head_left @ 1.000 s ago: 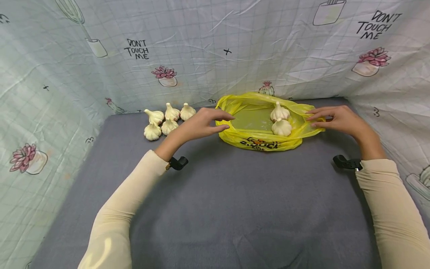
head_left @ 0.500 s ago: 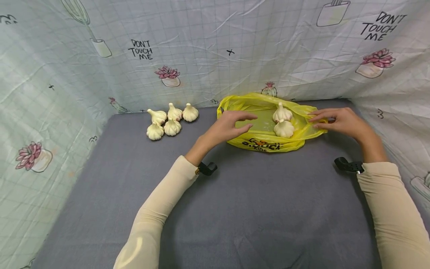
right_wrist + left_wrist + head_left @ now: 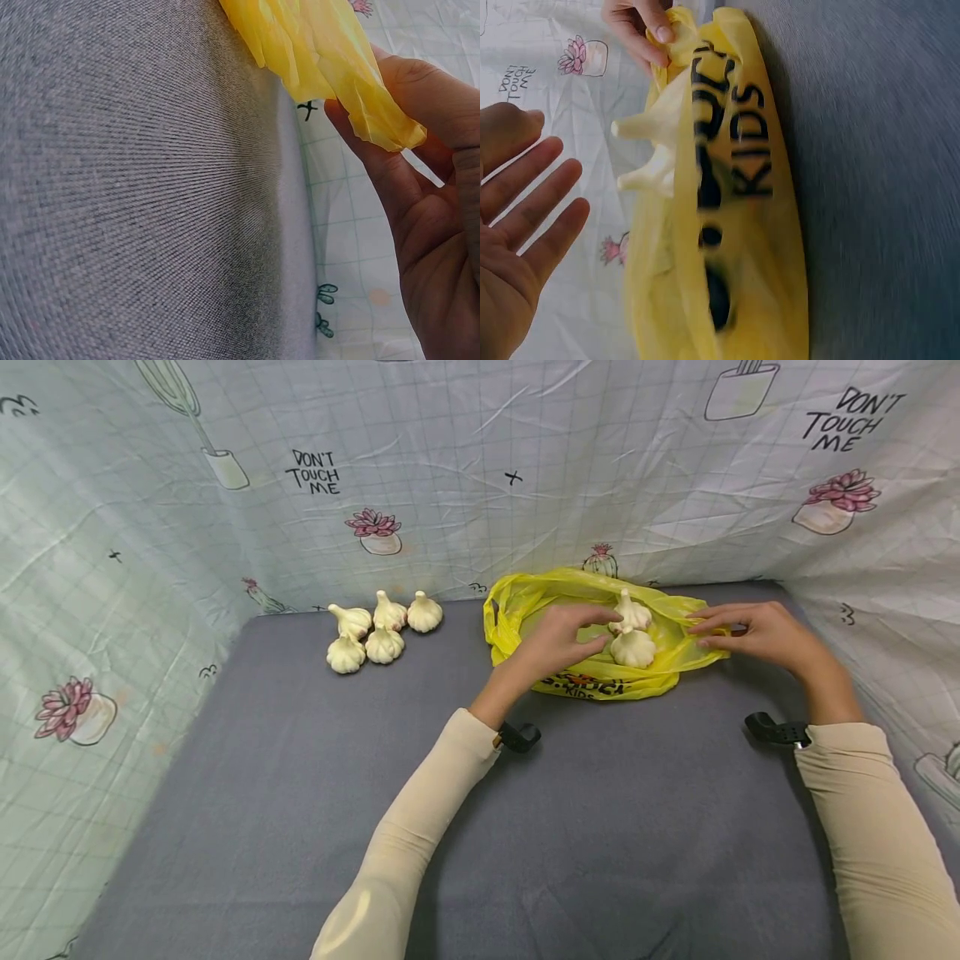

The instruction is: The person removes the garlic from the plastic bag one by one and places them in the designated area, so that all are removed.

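Note:
A yellow plastic bag (image 3: 517, 602) printed with "KIDS" lies with its mouth spread wide near the back of the table. Two garlic bulbs (image 3: 633, 648) sit inside at its right side; in the left wrist view their stems (image 3: 634, 127) poke above the rim. My left hand (image 3: 558, 639) is over the bag's opening, fingers extended and nothing in them, thumb and fingertips close beside the bulbs. At the bag's right end my right hand (image 3: 757, 631) pinches the yellow plastic between thumb and fingers, as the right wrist view shows with the bag's edge (image 3: 375, 112).
Several more garlic bulbs (image 3: 384, 645) stand grouped on the grey cloth table (image 3: 600, 827), left of the bag. Behind them hangs a pale curtain (image 3: 450, 460) with plant drawings, which also closes off both sides.
My left hand has moved right, from the bag's left rim across its opening to beside the two bulbs. My right hand keeps its hold on the bag's right end.

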`<action>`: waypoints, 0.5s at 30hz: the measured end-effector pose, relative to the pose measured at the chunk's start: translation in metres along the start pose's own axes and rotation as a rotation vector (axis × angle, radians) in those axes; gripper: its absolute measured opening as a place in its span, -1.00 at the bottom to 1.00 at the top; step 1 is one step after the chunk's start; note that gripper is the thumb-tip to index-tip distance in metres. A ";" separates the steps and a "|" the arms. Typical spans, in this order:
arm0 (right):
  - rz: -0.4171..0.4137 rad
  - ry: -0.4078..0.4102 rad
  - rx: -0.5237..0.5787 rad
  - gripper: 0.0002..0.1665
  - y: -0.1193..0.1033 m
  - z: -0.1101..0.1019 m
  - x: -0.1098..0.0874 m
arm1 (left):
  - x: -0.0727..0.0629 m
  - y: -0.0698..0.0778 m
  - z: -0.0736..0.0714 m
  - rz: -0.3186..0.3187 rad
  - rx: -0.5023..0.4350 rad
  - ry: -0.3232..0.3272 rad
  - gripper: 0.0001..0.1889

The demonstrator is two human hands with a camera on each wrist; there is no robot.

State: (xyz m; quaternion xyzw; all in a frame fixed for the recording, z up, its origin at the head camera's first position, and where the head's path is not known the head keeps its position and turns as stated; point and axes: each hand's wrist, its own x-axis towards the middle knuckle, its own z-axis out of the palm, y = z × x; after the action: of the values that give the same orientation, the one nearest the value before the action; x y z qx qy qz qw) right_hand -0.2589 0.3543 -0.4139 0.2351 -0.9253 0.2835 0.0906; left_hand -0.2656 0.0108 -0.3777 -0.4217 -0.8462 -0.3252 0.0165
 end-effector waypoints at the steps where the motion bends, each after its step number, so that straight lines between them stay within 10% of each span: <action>1: 0.000 0.000 0.001 -0.74 0.000 0.000 0.000 | 0.003 0.000 0.003 -0.011 0.002 -0.003 -0.64; 15: -0.001 -0.004 0.023 -0.76 -0.002 0.000 -0.001 | 0.032 -0.015 0.029 -0.198 -0.102 -0.122 -0.58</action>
State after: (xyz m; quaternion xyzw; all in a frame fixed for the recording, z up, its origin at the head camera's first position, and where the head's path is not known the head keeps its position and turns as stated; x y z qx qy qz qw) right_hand -0.2575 0.3531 -0.4136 0.2370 -0.9221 0.2935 0.0861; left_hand -0.2904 0.0428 -0.3986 -0.3556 -0.8655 -0.3414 -0.0887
